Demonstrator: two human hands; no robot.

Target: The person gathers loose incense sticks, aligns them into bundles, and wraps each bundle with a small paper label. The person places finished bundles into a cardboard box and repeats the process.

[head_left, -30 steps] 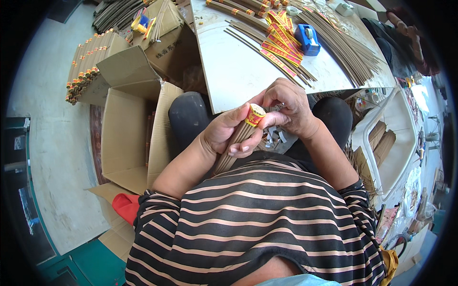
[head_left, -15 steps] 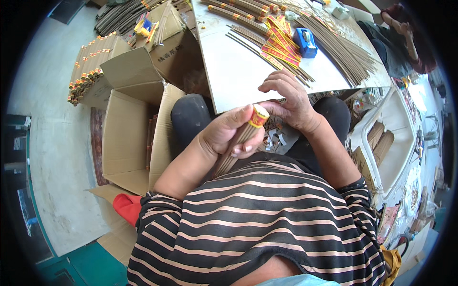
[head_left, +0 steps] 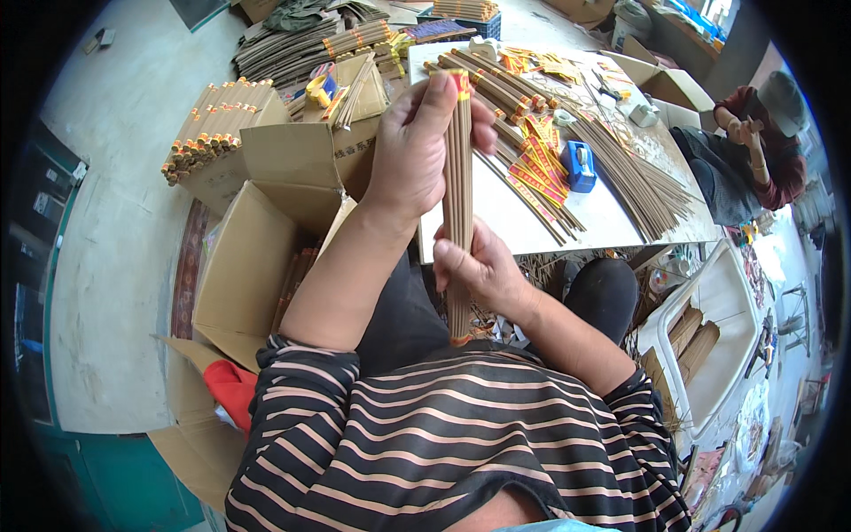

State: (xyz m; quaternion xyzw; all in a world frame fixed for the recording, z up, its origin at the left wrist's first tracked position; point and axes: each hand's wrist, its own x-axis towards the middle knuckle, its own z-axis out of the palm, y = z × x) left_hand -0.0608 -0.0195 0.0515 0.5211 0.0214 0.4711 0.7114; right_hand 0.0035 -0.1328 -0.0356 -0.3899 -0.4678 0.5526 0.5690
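A bundle of brown incense sticks (head_left: 457, 168) stands nearly upright in front of me, with a red and yellow band round its top and another at its lower end. My left hand (head_left: 418, 146) is closed round its upper part, the thumb near the top band. Lower down, my right hand (head_left: 486, 273) wraps the same bundle, thumb across its front. Beyond it on the white table (head_left: 523, 226) are red and yellow paper labels (head_left: 538, 168), a blue tape dispenser (head_left: 580, 167) and a fan of loose incense sticks (head_left: 620, 168).
An open cardboard box (head_left: 235, 275) with bundles inside stands at my left. Banded bundles (head_left: 217, 124) are stacked farther left. A white plastic tub (head_left: 722, 310) lies at my right. Another person (head_left: 753, 151) sits at the far right beside the table.
The bundle has risen and turned from slanted to upright, carried by my left hand. My right hand came down from the table edge and took hold of its lower part. The view has shifted.
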